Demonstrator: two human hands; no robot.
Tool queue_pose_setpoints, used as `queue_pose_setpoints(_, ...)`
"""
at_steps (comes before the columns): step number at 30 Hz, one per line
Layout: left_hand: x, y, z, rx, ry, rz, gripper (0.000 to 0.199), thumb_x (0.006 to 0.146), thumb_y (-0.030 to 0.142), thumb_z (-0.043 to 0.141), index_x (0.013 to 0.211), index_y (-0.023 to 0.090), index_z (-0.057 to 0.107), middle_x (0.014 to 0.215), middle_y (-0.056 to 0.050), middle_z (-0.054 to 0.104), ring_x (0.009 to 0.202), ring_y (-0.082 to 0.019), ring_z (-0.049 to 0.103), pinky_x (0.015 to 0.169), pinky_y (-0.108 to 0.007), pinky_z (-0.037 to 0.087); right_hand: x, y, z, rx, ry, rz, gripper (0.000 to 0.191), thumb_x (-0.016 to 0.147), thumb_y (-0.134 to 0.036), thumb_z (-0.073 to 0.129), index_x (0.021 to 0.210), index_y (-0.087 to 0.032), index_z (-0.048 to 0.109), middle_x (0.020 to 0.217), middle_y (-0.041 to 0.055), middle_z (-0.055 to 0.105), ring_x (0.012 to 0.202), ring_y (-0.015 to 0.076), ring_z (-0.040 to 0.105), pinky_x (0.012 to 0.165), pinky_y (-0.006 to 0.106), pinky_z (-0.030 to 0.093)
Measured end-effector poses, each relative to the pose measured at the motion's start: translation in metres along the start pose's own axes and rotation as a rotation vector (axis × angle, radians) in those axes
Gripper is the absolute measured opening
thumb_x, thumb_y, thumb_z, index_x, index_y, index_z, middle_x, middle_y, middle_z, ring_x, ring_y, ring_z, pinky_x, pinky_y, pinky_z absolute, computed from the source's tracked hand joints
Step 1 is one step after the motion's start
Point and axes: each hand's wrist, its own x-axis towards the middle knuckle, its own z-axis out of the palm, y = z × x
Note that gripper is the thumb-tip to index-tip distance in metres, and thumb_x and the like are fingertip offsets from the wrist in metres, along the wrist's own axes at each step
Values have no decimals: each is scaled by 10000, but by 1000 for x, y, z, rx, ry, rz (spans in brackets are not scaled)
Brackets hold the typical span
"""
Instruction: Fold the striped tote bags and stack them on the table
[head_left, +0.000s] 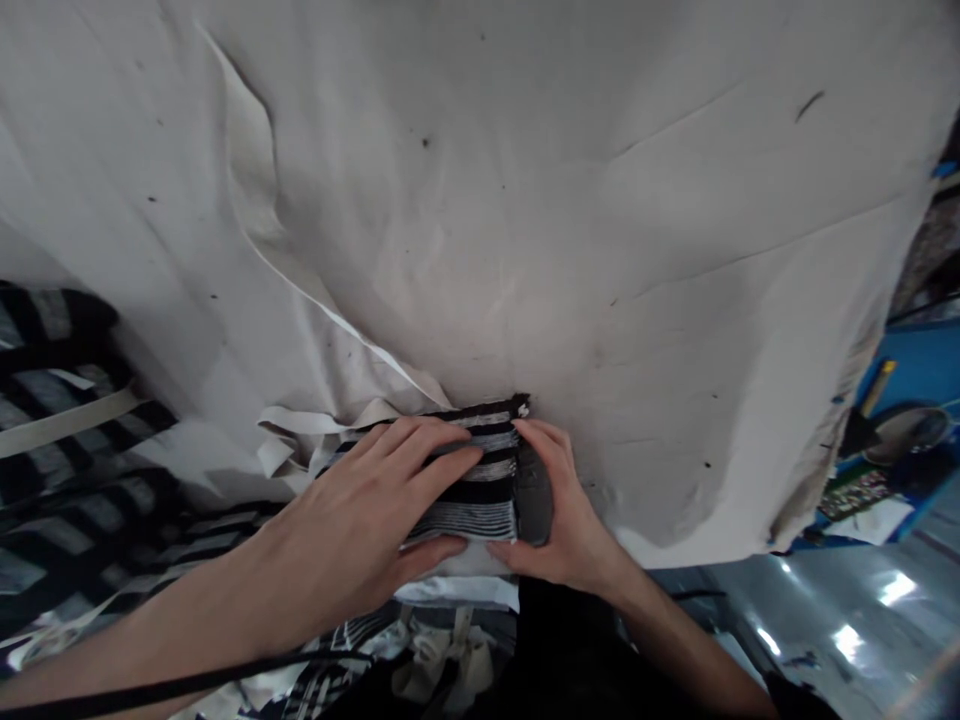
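Lying at six o'clock on worktop (570, 200): striped fabric (484, 491) under left hand (375, 500), grip loosely spread; right hand (571, 515), thumb and fingers parted, frames three o'clock edge. Possible trouble: uneven pressure skewing layers; cream strip (253, 150) toward eleven o'clock snagging.

Striped stack (484, 490): cloth, matt, ribbed layered edges, slightly frayed at the corner. Cream strip (253, 180): flat fabric tape, matt, smooth. Table cover (555, 230): pale cloth, matt, mostly smooth, creased, dark-specked. Striped bundle (56, 345): soft cloth, matt. Floor (832, 610): smooth, glossy, reflecting lights. White sheet (874, 520): looks like paper. Blue surface (926, 350): smooth, material unclear.
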Motion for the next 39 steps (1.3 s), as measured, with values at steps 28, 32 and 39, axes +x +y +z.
queue_pose_setpoints(28, 6, 8, 1, -46, -39, 25, 476, 808, 140, 666, 1270, 219, 583, 1259, -86, 631, 1177, -291, 571, 1020, -477, 530, -4, 11, 9, -35, 85, -104, 1107, 632, -282, 862, 1546, -323, 239, 1475, 132, 375, 1396, 353, 439, 1163, 583, 446)
queue_pose_setpoints(32, 8, 8, 1, -60, -31, 30, 461, 785, 130, 664, 1232, 218, 595, 1237, -81, 635, 1173, -287, 574, 1023, -467, 527, -3, 10, 7, -94, 79, -134, 1025, 596, -307, 875, 1462, -319, 326, 1483, 135, 357, 1391, 372, 441, 1150, 596, 450)
queue_pose_setpoints(39, 6, 8, 1, -50, -18, 38, 444, 784, 163, 686, 1217, 226, 610, 1210, -78, 649, 1143, -288, 589, 1017, -475, 524, -1, 2, 1, -162, 55, -118, 861, 611, -311, 854, 1370, -289, 448, 1486, 138, 364, 1400, 377, 429, 1134, 563, 451)
